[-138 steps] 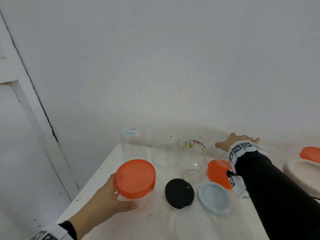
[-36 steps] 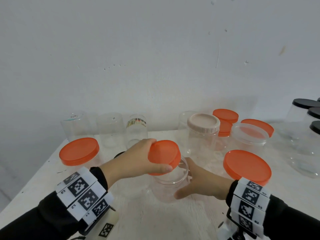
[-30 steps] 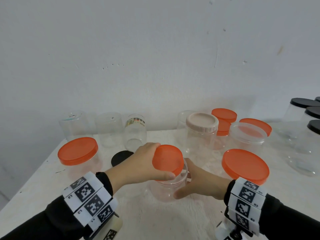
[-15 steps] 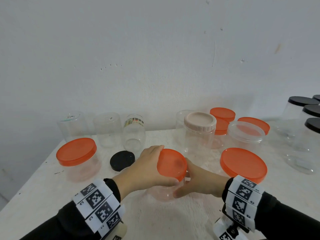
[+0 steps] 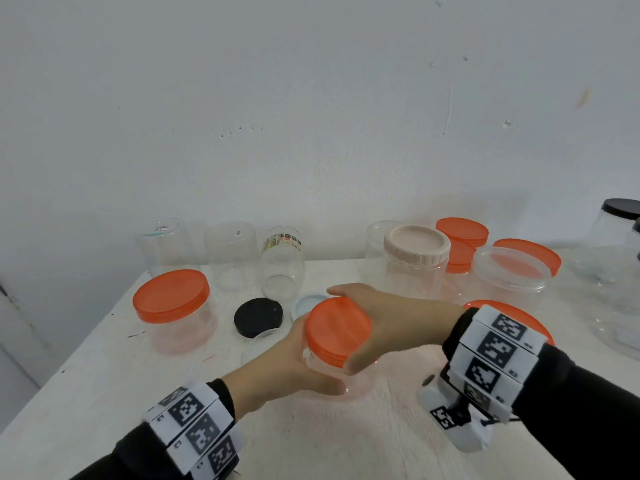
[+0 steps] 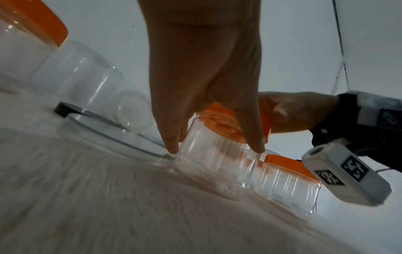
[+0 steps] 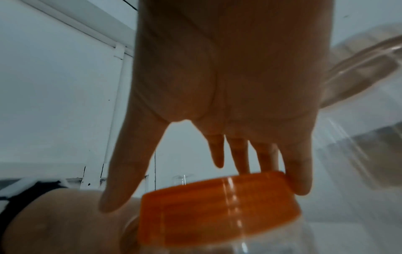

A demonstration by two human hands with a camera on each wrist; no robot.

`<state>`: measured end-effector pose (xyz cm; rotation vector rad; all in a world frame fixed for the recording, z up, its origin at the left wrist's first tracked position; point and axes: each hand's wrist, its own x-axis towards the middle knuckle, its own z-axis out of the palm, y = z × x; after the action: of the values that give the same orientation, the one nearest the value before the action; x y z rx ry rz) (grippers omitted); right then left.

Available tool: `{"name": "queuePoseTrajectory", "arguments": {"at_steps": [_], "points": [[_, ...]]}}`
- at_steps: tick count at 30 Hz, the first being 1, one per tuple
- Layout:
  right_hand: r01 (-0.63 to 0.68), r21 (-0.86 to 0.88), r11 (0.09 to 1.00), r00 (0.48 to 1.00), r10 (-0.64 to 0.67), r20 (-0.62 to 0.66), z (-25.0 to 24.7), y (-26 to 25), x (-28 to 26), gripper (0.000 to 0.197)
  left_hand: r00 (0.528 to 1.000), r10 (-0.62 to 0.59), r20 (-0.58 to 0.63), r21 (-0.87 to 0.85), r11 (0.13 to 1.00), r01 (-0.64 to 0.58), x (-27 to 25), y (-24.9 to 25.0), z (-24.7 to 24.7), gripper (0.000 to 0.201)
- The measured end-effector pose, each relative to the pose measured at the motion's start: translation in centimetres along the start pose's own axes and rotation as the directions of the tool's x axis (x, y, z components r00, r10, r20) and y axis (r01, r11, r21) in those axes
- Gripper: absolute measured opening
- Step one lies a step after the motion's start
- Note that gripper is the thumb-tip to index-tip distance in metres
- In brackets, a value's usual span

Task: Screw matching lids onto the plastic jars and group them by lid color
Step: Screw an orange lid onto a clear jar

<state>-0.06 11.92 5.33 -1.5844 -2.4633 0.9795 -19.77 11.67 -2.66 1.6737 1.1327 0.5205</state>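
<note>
A small clear jar (image 5: 360, 386) stands mid-table with an orange lid (image 5: 337, 329) on its mouth. My left hand (image 5: 291, 360) grips the jar's wall from the left, thumb in front; in the left wrist view its fingertips (image 6: 172, 149) press the jar (image 6: 213, 165) under the lid (image 6: 219, 123). My right hand (image 5: 391, 320) reaches over from the right and holds the lid's rim, fingers behind and thumb in front. The right wrist view shows the lid (image 7: 217, 206) between thumb and fingers (image 7: 300, 180).
An orange-lidded jar (image 5: 171, 294) stands at left. A black lid (image 5: 258, 317), a pale lid (image 5: 306, 303) and a clear lid (image 5: 263, 344) lie loose. Uncapped jars (image 5: 232, 258) line the wall. A beige-lidded jar (image 5: 415, 261), orange lids (image 5: 462, 233) and black-lidded jars (image 5: 620, 216) stand at right.
The hands have swapped roles: the left hand left the lid and dropped to the jar's wall, and the right hand rose from the jar onto the lid, which now sits on the jar.
</note>
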Motion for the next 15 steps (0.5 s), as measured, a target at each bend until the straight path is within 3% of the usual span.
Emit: {"name": "queuePoseTrajectory", "arguments": {"at_steps": [4,8,15], "points": [[-0.019,-0.219,0.976,0.995,0.041,0.093,-1.1,-1.4,1.1,0.103,1.0,0.005,0.004,-0.001,1.0,-0.005,0.3,-0.2,0.2,0.093],[-0.029,-0.321,0.947,0.986,0.079,0.144,-1.6,-2.0,1.7,0.103,1.0,0.001,-0.026,0.031,1.0,0.0,0.4,-0.2,0.1,0.097],[-0.068,-0.446,0.893,0.987,0.126,0.102,-1.2,-2.3,2.1,0.105,0.999,-0.014,-0.044,0.033,0.999,0.015,0.2,-0.3,0.1,0.098]]}}
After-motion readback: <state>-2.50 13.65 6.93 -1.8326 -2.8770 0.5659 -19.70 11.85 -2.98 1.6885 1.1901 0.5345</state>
